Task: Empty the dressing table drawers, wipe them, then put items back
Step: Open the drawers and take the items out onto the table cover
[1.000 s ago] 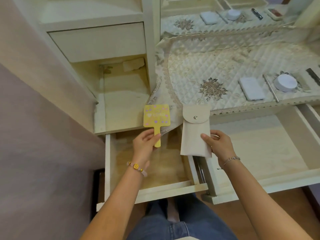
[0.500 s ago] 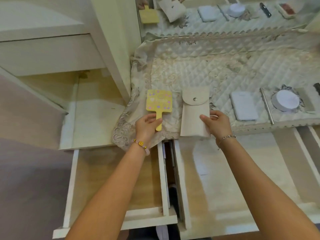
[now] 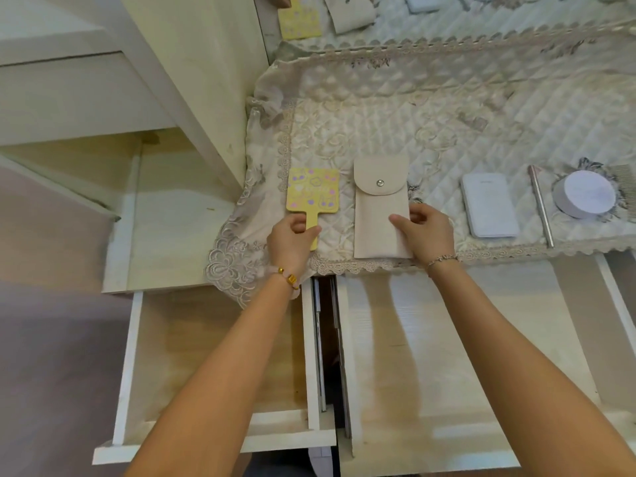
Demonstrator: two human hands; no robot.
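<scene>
A: On the bench, the cloth covers the top. Hand mirror lies at its left front, pouch just to its right.

B: Further right?

A: Flat case, then thin rod, then round tin.

B: Below the front edge?

A: Left drawer and right drawer, both pulled out, side by side. An open compartment sits left of the cloth.
</scene>
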